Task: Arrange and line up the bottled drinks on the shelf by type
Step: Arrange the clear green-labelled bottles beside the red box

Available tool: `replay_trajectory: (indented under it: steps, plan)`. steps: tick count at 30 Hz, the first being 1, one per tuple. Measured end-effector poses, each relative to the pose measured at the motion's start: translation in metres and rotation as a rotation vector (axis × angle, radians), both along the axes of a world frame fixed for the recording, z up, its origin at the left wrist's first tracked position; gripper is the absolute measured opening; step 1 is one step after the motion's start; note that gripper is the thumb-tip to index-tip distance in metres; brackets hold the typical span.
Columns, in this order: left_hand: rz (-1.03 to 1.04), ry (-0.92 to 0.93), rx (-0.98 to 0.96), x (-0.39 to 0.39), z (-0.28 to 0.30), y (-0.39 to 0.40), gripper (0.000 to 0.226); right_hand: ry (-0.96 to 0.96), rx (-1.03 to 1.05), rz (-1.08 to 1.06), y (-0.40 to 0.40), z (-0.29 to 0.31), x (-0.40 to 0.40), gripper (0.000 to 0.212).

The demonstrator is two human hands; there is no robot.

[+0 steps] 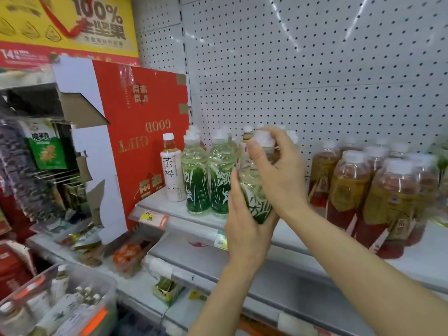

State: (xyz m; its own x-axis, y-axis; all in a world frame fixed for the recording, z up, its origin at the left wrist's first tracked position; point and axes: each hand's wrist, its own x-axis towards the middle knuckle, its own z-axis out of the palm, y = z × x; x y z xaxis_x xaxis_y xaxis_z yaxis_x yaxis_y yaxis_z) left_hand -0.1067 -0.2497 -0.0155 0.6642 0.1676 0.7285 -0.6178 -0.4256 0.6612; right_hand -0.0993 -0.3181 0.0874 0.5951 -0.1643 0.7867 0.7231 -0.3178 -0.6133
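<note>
While the left hand cups the base of a green-label bottle held just above the shelf edge, the right hand grips its upper body. Two matching bottles stand just left, red-label bottles right.

This is a shop, a grocery or convenience store aisle. A white perforated metal back panel rises behind a grey metal shelf whose front edge carries a yellow-and-orange paper price tag. Rows of identical plastic drink bottles with red-and-gold labels stand there, a yellow promotional poster hangs above, and green snack packets hang from wire hooks.
</note>
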Motion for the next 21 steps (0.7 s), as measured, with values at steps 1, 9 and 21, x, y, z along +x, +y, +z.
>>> replay_trajectory:
  steps: [1,9,21]
  plan:
    - [0.024,-0.001,0.000,-0.001,0.002,0.010,0.110,-0.001,-0.011,0.004,0.008,0.001,0.001,0.029]
    - [0.094,0.020,-0.040,0.020,-0.006,0.117,0.105,0.064,-0.096,0.151,0.095,-0.006,0.030,0.031]
    - [0.142,0.168,-0.152,0.071,-0.025,0.268,0.099,0.393,-0.303,0.067,0.233,-0.069,0.126,0.081]
